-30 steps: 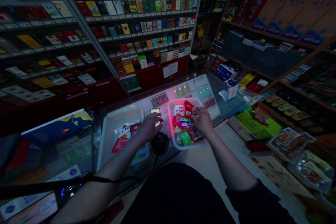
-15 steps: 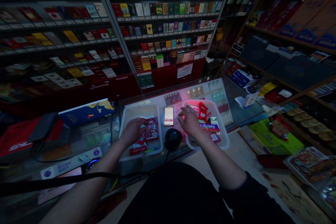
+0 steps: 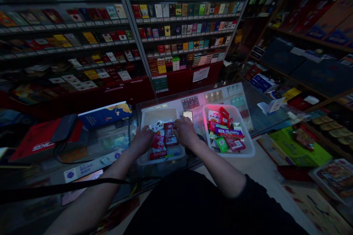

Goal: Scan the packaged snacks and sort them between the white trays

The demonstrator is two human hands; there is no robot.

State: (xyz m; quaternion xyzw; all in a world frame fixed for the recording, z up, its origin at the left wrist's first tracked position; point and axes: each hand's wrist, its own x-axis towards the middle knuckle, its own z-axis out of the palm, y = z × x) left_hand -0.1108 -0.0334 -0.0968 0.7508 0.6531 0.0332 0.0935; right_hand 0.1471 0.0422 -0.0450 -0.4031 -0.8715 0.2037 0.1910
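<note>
A white plastic bin (image 3: 158, 112) on the glass counter holds several small packets. My left hand (image 3: 142, 140) reaches over its left side, thumb and fingers apart, with fingertips beside a red packet (image 3: 158, 141). In the same bin, a dark red snack packet (image 3: 171, 136) stands out on the right. My right hand (image 3: 185, 132) has its bent fingers closed at that packet's right edge. A lit phone (image 3: 188, 114) lies just behind my right hand, partly covered by it. A second white bin (image 3: 249, 147) to the right holds red, purple and green packets (image 3: 222, 147).
Behind the counter, shelves (image 3: 182, 20) carry rows of small boxes. A blue box (image 3: 106, 115) and a red box (image 3: 41, 143) lie to the left. A black cable (image 3: 110, 181) crosses above my left forearm. A green box (image 3: 299, 147) stands at the right.
My right hand has moved left from the right bin to the dark red packet in the left bin. My left hand has drawn back toward that bin's left side. The view has shifted.
</note>
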